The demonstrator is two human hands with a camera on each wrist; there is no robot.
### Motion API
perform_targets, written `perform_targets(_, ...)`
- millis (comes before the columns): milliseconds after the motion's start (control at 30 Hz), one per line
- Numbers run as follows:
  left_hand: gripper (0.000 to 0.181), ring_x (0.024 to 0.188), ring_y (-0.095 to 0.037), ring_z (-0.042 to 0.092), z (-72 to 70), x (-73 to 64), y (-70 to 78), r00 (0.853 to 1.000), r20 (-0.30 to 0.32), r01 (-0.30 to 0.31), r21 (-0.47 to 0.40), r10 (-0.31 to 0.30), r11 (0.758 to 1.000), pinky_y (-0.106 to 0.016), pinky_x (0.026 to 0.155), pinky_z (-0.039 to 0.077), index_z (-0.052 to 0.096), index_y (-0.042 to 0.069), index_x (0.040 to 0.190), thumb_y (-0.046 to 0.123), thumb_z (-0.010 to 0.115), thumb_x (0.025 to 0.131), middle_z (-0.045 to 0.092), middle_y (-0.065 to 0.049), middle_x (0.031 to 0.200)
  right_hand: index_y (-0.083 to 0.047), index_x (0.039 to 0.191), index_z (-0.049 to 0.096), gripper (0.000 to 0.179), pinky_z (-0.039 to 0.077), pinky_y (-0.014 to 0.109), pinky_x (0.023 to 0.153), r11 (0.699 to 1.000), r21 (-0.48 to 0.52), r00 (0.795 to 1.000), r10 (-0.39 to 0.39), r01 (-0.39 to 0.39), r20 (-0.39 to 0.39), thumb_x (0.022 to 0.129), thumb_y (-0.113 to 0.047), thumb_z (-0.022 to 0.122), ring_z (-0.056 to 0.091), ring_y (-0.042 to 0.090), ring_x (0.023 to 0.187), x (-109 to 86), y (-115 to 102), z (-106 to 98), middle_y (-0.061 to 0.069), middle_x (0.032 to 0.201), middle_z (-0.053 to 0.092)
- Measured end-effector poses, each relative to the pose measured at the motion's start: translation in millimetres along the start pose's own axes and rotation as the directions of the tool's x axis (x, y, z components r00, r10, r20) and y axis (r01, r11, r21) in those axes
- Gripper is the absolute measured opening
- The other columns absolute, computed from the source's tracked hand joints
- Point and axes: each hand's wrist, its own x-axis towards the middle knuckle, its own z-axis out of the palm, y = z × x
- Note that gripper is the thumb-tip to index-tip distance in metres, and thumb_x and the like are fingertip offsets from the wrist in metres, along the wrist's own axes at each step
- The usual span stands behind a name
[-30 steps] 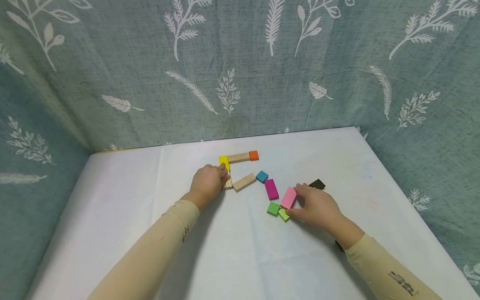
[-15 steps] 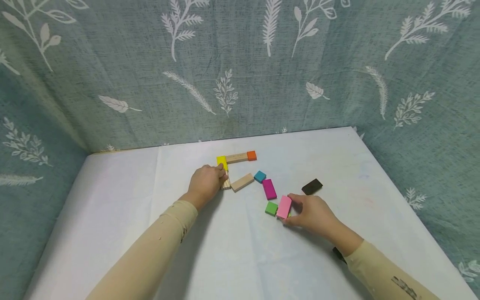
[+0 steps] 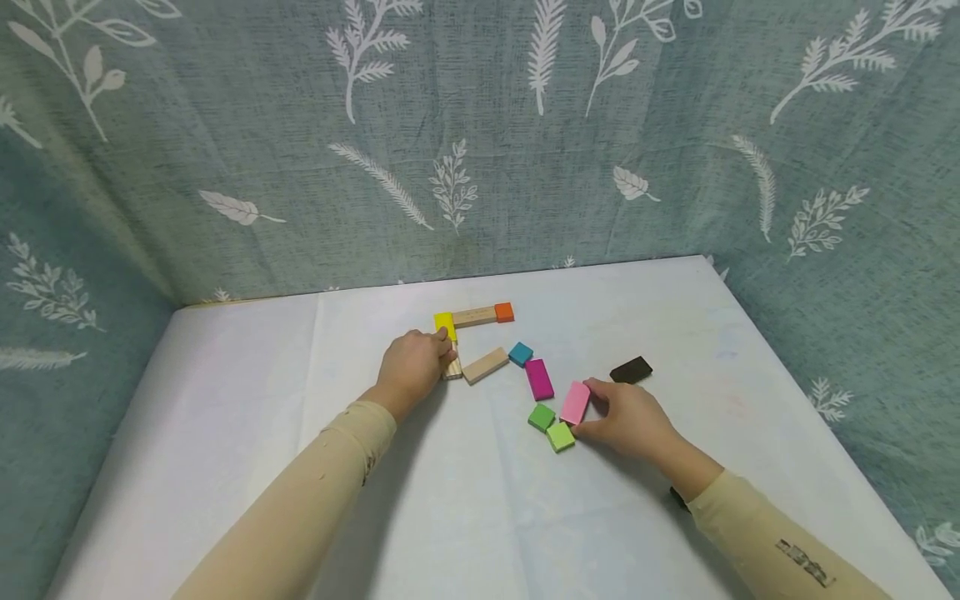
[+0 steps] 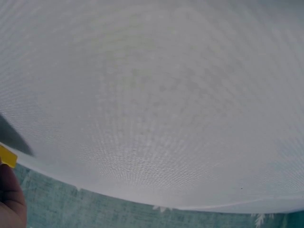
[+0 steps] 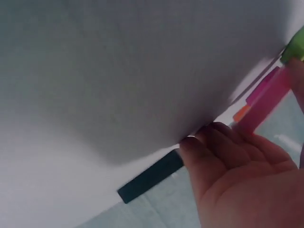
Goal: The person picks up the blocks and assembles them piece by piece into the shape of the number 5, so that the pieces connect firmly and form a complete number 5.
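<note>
The right hand [image 3: 633, 423] clamps its fingers on a pink block [image 3: 574, 402], thumb at the near end and fingertips at the far end. The pink block is just beside a lime block [image 3: 560, 437], and whether it touches the counter [image 3: 247, 408] I cannot tell. A green block [image 3: 542, 417] lies against the lime one.

The left hand [image 3: 411, 367] has its fingers at a yellow block [image 3: 444, 322] and a striped wooden block [image 3: 452, 372]; I cannot tell whether they pinch either.

From the yellow block, a plain bar [image 3: 475, 317] leads to an orange block [image 3: 504, 312]. Nearer, a tan bar [image 3: 485, 365], a blue block [image 3: 521, 354] and a magenta block [image 3: 539, 379] form a bent line. A black block [image 3: 631, 370] lies beyond the right hand.
</note>
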Motion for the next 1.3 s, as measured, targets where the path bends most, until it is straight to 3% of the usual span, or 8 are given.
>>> perform_targets(167,0.024,0.092,-0.03,0.07,-1.4,-1.1,0.5,1.0,-0.003,-0.005,-0.003,0.005,1.0,-0.044,0.079,0.059,0.074,0.015,0.089,0.032,0.062,0.101,0.067,-0.005,0.133,-0.003,0.142,0.056,0.079,0.046,0.051,0.109,0.996,-0.066,0.998,-0.058,0.058,0.004,0.077,-0.034,0.088,0.053,0.036,0.136,-7.5,-11.3,11.1,0.014,0.145,0.058)
perform_targets(367,0.025,0.094,-0.029,0.07,-2.7,-1.9,2.0,1.0,0.004,0.01,0.004,-0.01,1.0,-0.043,0.079,0.059,0.074,0.015,0.089,0.033,0.062,0.102,0.067,-0.004,0.135,-0.006,0.135,0.065,0.076,0.045,0.052,0.109,0.981,-0.151,0.992,-0.117,0.121,0.04,0.074,-0.045,0.088,0.051,0.033,0.139,-17.4,-27.8,20.8,0.009,0.145,0.06)
perform_targets(600,0.024,0.094,-0.028,0.07,-5.5,-2.9,4.3,0.999,0.017,0.029,-0.009,-0.029,1.0,-0.043,0.08,0.059,0.076,0.015,0.095,0.033,0.061,0.102,0.066,-0.004,0.135,-0.009,0.133,0.066,0.073,0.047,0.053,0.107,0.97,-0.226,0.994,-0.102,0.093,-0.03,0.073,-0.045,0.088,0.052,0.035,0.137,-14.5,-27.2,22.5,0.009,0.142,0.061)
perform_targets(833,0.024,0.096,-0.029,0.07,-3.9,-2.3,3.7,1.0,0.006,0.017,-0.003,-0.017,1.0,-0.043,0.081,0.059,0.076,0.014,0.1,0.032,0.061,0.102,0.067,-0.004,0.134,-0.008,0.135,0.064,0.076,0.045,0.056,0.108,0.959,-0.253,0.991,-0.135,0.128,-0.011,0.075,-0.049,0.086,0.05,0.039,0.139,-8.4,-26.6,21.3,0.012,0.145,0.059)
perform_targets(1300,0.024,0.097,-0.028,0.07,-2.0,-1.6,3.0,1.0,0.008,0.015,0.015,-0.015,1.0,-0.042,0.082,0.059,0.076,0.015,0.1,0.033,0.06,0.102,0.066,-0.003,0.135,-0.005,0.136,0.063,0.08,0.045,0.053,0.109,0.952,-0.289,0.994,-0.109,0.102,-0.006,0.075,-0.052,0.085,0.053,0.037,0.136,-4.5,-29.6,19.3,0.013,0.144,0.059)
